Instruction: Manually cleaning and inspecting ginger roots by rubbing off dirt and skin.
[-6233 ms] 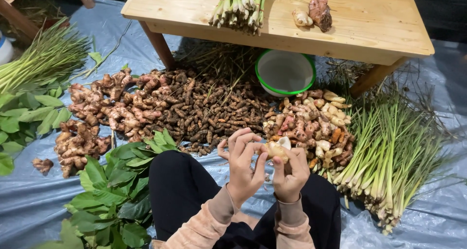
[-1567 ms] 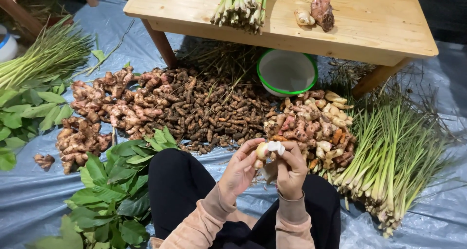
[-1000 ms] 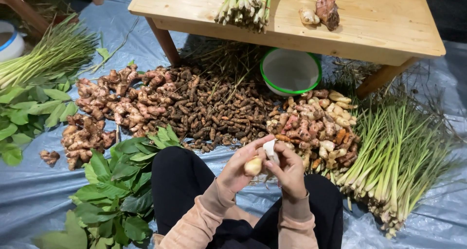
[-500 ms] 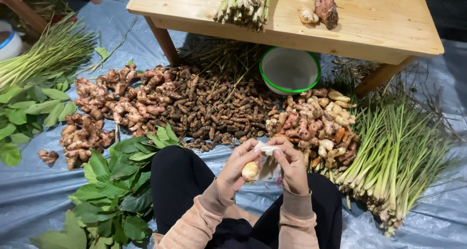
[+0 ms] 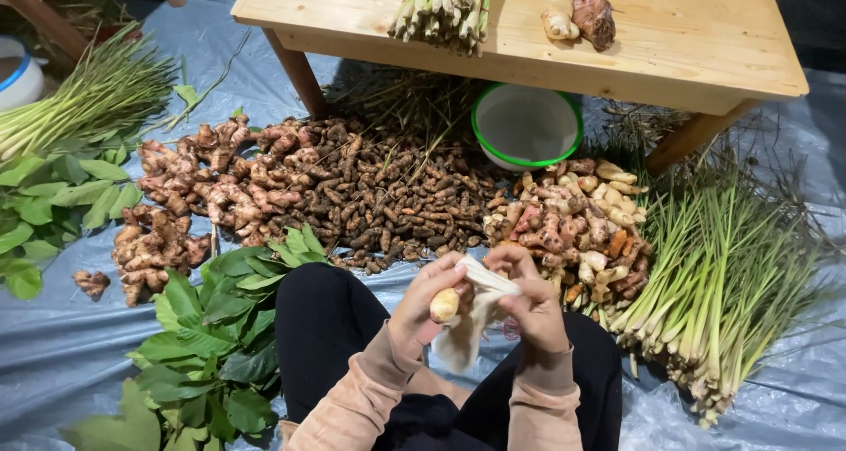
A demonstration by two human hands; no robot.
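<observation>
Where a grey tarp [image 5: 53, 363] covers the floor, the left hand [image 5: 423, 306] pinches a pale root [image 5: 444, 305]; the right hand [image 5: 529, 297] grips a white cloth [image 5: 467, 332].

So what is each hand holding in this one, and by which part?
The left hand pinches a small pale root by its upper end between fingers and thumb. The right hand grips a white cloth at its top edge, the rest hanging down.

Bowl [image 5: 526, 125] under table [image 5: 705, 41]
</observation>
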